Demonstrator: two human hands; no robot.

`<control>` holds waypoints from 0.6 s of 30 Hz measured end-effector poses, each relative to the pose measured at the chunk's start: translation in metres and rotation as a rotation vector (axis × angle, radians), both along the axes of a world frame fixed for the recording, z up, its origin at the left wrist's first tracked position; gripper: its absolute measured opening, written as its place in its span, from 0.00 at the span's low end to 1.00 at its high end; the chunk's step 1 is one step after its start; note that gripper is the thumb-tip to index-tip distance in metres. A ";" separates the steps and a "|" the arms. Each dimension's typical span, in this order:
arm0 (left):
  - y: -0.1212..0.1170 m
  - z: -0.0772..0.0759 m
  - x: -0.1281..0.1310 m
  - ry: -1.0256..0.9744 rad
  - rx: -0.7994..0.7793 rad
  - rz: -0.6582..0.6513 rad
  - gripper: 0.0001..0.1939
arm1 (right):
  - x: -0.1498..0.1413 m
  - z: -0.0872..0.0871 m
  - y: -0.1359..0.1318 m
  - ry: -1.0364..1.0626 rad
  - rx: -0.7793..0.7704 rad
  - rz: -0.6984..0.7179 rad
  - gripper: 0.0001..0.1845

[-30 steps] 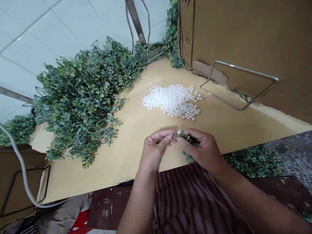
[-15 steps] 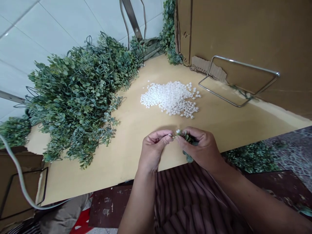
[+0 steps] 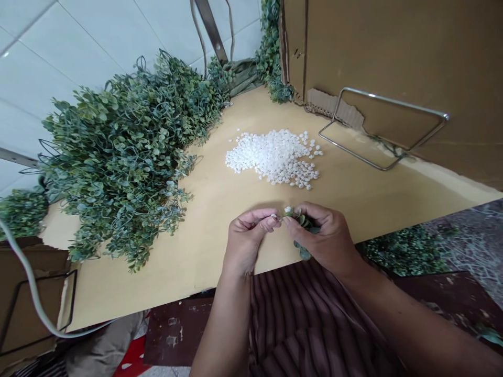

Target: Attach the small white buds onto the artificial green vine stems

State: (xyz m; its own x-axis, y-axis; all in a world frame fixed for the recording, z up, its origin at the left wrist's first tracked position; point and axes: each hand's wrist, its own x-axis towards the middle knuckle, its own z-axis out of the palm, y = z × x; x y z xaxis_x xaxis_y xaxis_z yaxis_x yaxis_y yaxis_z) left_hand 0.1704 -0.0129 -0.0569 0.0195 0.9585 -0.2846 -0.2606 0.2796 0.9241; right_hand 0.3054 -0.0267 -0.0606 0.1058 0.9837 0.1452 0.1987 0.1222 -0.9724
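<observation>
My left hand [image 3: 244, 238] is closed in a pinch, with a small white bead-like piece [image 3: 274, 215] at its fingertips. Close beside it, my right hand [image 3: 330, 233] grips a short green leaf sprig [image 3: 304, 253] between thumb and fingers. Another white piece [image 3: 288, 209] shows at the sprig's upper end, near the right thumb. The fingertips of both hands almost meet, and a thin stem seems to run between them. Beyond the hands, a pile of small white bead-like pieces [image 3: 271, 154] lies on the yellowish board [image 3: 212, 225].
A big heap of green leafy sprigs [image 3: 118, 152] covers the board's left side. At the back right, a bent metal wire frame [image 3: 353, 155] leans by a brown cardboard box [image 3: 393, 57]. More greenery [image 3: 404, 251] lies below the right edge. A pale cable [image 3: 31, 288] curves at the left.
Both hands hold nearly the same place and pinch. The left fingertips have shifted very slightly; the view has moved a little.
</observation>
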 end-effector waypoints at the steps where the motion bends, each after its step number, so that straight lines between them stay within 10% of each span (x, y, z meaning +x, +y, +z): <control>1: 0.000 0.000 0.000 0.005 0.000 0.001 0.11 | 0.000 0.000 0.000 0.003 -0.002 0.000 0.09; 18: 0.000 0.001 0.005 0.030 -0.054 -0.023 0.13 | -0.001 -0.005 0.000 -0.023 0.010 0.003 0.09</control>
